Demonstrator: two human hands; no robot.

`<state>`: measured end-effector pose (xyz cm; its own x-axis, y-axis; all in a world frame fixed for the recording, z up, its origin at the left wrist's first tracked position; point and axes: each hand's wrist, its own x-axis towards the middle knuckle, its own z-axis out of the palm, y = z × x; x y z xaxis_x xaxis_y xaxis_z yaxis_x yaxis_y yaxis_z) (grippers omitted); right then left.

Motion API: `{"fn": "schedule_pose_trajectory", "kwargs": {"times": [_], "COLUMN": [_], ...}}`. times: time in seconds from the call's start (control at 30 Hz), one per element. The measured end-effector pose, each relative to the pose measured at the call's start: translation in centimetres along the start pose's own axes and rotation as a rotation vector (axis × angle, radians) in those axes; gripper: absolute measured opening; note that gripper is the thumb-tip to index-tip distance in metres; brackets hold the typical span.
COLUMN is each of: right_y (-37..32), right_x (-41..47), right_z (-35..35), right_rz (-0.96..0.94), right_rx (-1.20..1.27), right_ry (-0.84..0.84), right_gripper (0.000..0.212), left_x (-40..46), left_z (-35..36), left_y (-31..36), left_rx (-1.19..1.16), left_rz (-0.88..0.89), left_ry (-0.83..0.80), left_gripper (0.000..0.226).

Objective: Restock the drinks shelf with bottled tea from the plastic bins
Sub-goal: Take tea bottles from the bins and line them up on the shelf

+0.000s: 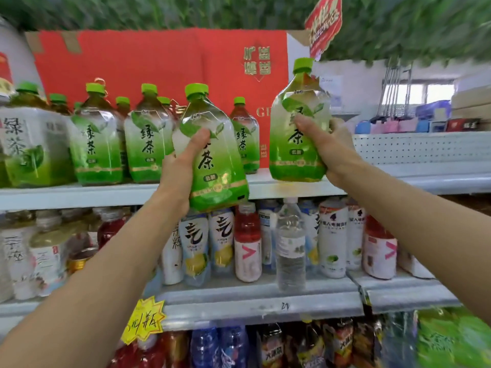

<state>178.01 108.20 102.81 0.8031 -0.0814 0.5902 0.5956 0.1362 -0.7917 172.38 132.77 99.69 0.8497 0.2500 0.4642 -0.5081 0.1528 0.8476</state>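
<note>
Both forearms reach up toward the top shelf (292, 188). Left hand (180, 166) grips a green tea bottle (212, 160), tilted, its base below the shelf edge. Right hand (329, 144) grips a second tea bottle (297, 128), upright just above the shelf. More tea bottles (119, 139) stand on the shelf at left.

The 2 raised tea bottles (218, 160) (299, 134) have lime-green caps and white labels fading to green, with dark characters. Behind them, a red carton (159, 62) carries gold characters. Below it, a yellow starburst tag (143, 320).
</note>
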Motion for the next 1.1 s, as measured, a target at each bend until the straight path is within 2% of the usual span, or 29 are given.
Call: {"fn": "schedule_pose_trajectory", "kwargs": {"times": [0.13, 0.27, 0.47, 0.5, 0.6, 0.7, 0.93, 1.1], "right_y": [2.0, 3.7, 5.3, 5.5, 6.1, 6.8, 8.0, 8.5], "right_x": [2.5, 5.0, 8.3, 8.8, 10.2, 11.4, 13.7, 14.7], "right_z": [0.9, 0.3, -0.5, -0.5, -0.4, -0.1, 1.0, 1.4], "right_rz": [-0.012, 0.018, 0.028, 0.033, 0.056, 0.068, 0.154, 0.239], "right_rx": [-0.117, -0.171, -0.223, -0.231, -0.288, -0.328, -0.287, -0.272], "right_ry": [0.026, -0.018, -0.085, -0.082, -0.069, -0.077, -0.154, -0.189], "right_gripper": [0.085, 0.087, 0.079, 0.078, 0.076, 0.056, 0.018, 0.034], "left_x": [0.9, 1.4, 2.0, 1.9, 1.8, 2.0, 2.4, 2.7], "left_z": [0.1, -0.1, 0.1, 0.1, 0.1, 0.1, -0.1, -0.4], "left_y": [-0.6, -1.3, -1.3, -1.3, -1.4, -1.6, -1.8, -1.9], "left_rx": [-0.047, -0.086, -0.091, -0.091, -0.066, -0.055, -0.028, -0.003], "left_rz": [0.002, 0.001, -0.042, -0.054, -0.066, -0.072, -0.064, -0.061], "left_ry": [0.018, 0.018, 0.050, 0.050, 0.026, 0.006, 0.015, 0.015], "left_gripper": [0.145, 0.126, 0.132, 0.126, 0.088, 0.068, 0.081, 0.088]}}
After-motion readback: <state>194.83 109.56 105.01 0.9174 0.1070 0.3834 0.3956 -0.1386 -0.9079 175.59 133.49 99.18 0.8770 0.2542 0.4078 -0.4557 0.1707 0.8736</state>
